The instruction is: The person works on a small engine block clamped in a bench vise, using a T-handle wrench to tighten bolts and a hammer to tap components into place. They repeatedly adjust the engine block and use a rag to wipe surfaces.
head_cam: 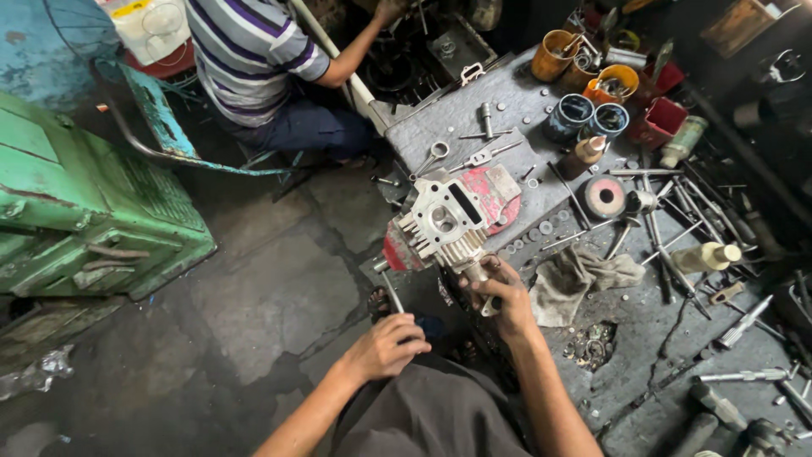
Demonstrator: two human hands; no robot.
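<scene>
A finned aluminium engine cylinder head (pixel 446 222) is clamped in a red bench vise (pixel 495 188) at the workbench edge. My right hand (pixel 499 292) grips the lower side of the cylinder head, fingers curled around a metal part there. My left hand (pixel 387 345) is closed around the vise's steel handle bar (pixel 391 289), just below and left of the head. My dark trousers fill the bottom of the view.
The grey workbench (pixel 474 118) carries spanners, bolts, a grey rag (pixel 575 279), a grinding disc (pixel 605 196), bottles and several tins of parts. Another person in a striped shirt (pixel 245 51) sits beyond. A green machine (pixel 76 203) stands left on the concrete floor.
</scene>
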